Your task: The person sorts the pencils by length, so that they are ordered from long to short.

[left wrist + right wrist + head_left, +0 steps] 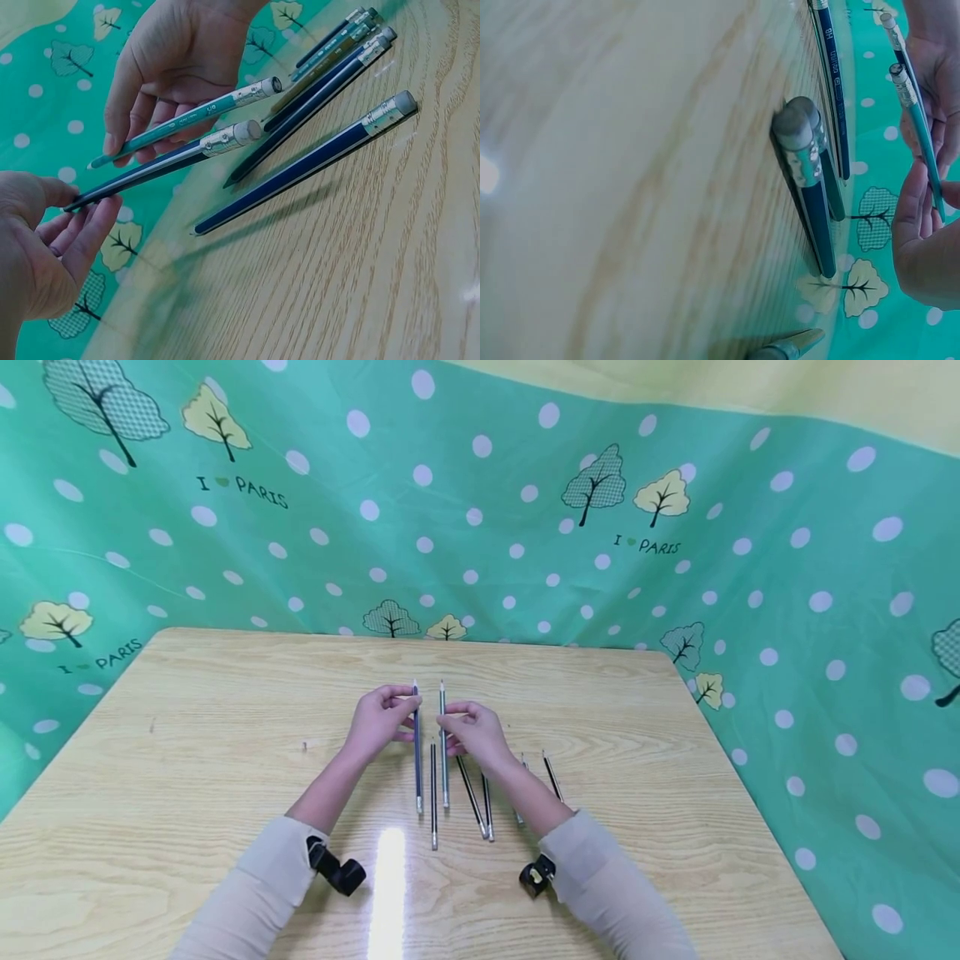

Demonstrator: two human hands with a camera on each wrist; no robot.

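Pale beige fabric sleeves come nearest the head camera, rising from the lower edge, each forearm carrying a black wrist-worn camera. On the left, the left hand reaches inward, its thumb and fingers pinching a long dark-blue pencil with silver stripes and a white eraser near its pointed end. To its right, the right hand slants in from the other side, thumb and fingertips pinching a slim teal-green pencil with a silver ferrule near the tip. Both held pencils run almost parallel, points toward the far edge, a narrow gap between them.

Left of the left hand lies a small dark scrap. Between the held pencils, slightly nearer the body, rests a navy striped pencil with a grey eraser. Two dark striped pencils lie beneath the right hand, their eraser ends close together; the right forearm partly covers further pencils beyond it.

Light wood-grain tabletop stretches widely left of the left arm. Its far edge meets green dotted cloth beyond the pencil points; its right edge slopes well beyond the rightmost pencil.
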